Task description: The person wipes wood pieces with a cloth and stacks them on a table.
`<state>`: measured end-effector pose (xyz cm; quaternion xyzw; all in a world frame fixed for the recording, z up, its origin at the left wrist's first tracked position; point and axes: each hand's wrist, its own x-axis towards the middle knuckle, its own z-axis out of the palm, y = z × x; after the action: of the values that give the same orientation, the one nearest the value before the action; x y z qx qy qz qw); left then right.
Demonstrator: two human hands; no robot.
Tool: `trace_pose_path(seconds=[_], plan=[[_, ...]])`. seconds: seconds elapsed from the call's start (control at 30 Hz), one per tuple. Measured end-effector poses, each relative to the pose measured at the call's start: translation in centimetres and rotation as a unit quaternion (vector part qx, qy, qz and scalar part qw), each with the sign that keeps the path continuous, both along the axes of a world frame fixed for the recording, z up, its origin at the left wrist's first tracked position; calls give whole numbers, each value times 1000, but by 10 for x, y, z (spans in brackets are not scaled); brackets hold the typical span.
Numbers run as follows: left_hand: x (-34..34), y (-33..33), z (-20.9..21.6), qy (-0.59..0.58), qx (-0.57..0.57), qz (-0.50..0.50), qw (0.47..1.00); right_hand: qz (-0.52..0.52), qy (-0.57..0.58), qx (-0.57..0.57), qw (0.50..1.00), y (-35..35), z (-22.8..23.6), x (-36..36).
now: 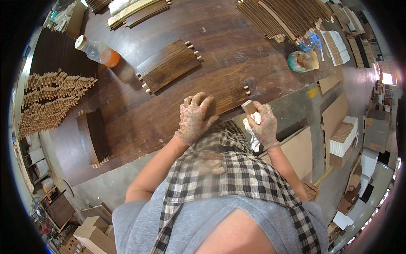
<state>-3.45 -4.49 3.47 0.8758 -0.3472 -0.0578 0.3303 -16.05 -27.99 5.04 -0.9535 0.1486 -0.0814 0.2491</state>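
While left hand (195, 117) pins the panel (228, 98), right hand (263, 125) works its edge.

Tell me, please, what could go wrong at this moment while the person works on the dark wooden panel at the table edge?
1. The wooden panel lies at the table edge under only the gloved left hand; it might slide off.
2. The right hand holds a small block and white cloth beside the panel's protruding dowels, which could snag the cloth or chip.
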Motion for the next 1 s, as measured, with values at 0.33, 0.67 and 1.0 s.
trace_pose_path(seconds=[0.33, 0.67, 1.0], plan=[[9, -1, -19, 1, -62, -13, 998, 141, -27, 76, 987, 39, -12, -13], [18, 3, -27, 56, -121, 17, 991, 176, -12, 43, 983, 62, 1, 1], [-1, 12, -12, -70, -123, 76, 987, 213, -23, 173, 961, 44, 9, 22]])
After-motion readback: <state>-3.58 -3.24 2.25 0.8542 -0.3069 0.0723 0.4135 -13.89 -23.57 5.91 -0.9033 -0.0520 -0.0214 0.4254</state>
